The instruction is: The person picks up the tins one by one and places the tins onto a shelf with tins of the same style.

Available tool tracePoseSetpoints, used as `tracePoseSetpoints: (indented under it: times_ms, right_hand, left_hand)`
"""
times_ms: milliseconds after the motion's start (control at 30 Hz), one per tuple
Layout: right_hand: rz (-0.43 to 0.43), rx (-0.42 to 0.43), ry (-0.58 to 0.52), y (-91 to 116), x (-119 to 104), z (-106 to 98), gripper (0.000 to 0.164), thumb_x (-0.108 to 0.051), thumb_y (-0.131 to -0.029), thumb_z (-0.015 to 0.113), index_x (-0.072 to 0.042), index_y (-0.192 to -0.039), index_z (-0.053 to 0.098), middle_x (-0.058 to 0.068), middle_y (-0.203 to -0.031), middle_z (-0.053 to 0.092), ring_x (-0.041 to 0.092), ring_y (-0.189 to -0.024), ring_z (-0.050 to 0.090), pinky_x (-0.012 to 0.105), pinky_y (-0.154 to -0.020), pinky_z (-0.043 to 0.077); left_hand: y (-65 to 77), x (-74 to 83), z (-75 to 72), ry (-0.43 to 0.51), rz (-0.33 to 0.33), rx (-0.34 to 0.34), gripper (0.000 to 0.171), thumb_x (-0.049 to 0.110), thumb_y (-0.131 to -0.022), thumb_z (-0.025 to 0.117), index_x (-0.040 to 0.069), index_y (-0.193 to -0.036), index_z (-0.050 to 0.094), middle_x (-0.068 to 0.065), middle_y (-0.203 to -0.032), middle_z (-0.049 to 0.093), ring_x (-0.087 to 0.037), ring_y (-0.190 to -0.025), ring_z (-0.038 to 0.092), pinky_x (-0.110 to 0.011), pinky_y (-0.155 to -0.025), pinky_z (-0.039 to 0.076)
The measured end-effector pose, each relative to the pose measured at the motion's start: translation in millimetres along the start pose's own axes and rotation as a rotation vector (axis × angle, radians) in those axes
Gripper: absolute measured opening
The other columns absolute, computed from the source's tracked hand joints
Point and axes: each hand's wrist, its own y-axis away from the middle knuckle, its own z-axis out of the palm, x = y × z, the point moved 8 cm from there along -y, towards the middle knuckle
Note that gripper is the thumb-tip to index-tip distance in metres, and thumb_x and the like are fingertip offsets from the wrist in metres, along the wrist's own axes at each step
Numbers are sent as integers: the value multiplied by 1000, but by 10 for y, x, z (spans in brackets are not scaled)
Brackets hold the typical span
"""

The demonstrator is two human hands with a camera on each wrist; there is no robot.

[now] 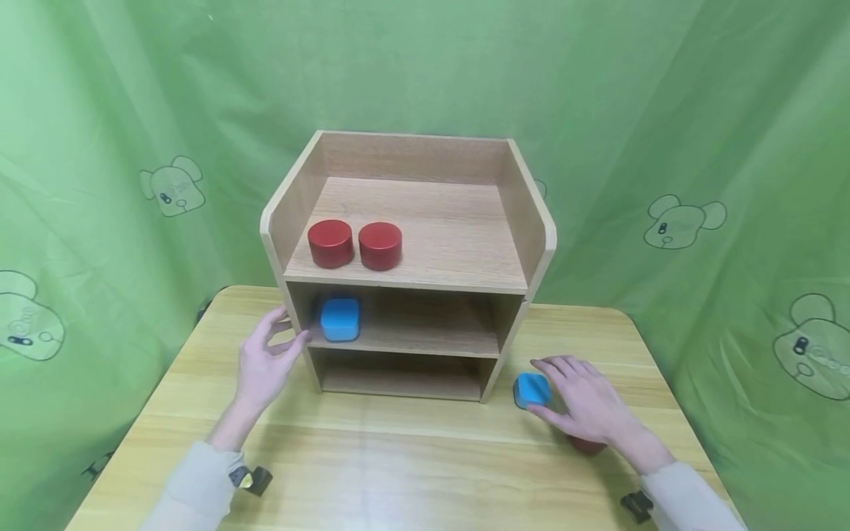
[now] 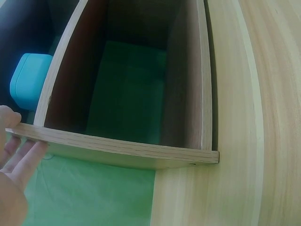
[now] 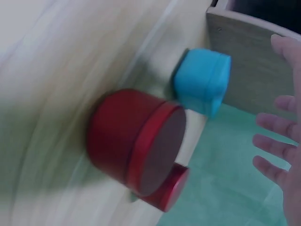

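A small wooden shelf unit [image 1: 412, 321] stands on the table. My left hand [image 1: 263, 361] grips its left side panel [image 2: 127, 145], thumb at the front edge and fingers along the outer face. Near that thumb, a blue square tin [image 1: 340, 320] with rounded corners sits at the left of the middle shelf. My right hand [image 1: 584, 398] hovers with spread fingers beside a second blue tin [image 1: 531, 389] on the table, right of the unit. Under this hand, a red round tin [image 3: 134, 141] and a smaller red one [image 3: 169, 190] show in the right wrist view; the hand mostly hides them in the head view.
Two red round tins [image 1: 330, 243] stand side by side at the front left of the unit's top, between raised side walls. The wooden table [image 1: 398, 464] extends in front of the unit. A green curtain [image 1: 425, 66] with mouse-face drawings hangs behind and at both sides.
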Motion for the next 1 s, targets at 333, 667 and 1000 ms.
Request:
tracePoseSetpoints:
  times_ms: [333,667,1000]
  right_hand:
    - [46,-78,8,48,163,229,79,-60,-87,78,-5,-142,62,19,-134,70,40,-123,65,64,-103,60]
    - [65,-141,24,64,240,341,73,-60,-88,77,-6,-137,66,17,-127,73,39,-117,67,61,-100,62]
    - [52,-140,45,69,274,416,70,-59,-87,78,-5,-131,68,15,-118,75,35,-108,69,56,-93,64]
  left_hand:
    - [-1,1,5,-6,-3,4,49,-11,-88,76,-7,-135,62,-29,-135,68,15,-104,63,-10,-81,64]
    - [-4,16,-3,0,-3,6,49,-12,-88,76,-7,-134,62,-30,-134,68,15,-104,64,-9,-81,64]
    - [3,14,0,5,-12,0,49,-12,-88,76,-7,-134,63,-30,-134,68,13,-104,64,-9,-81,64]
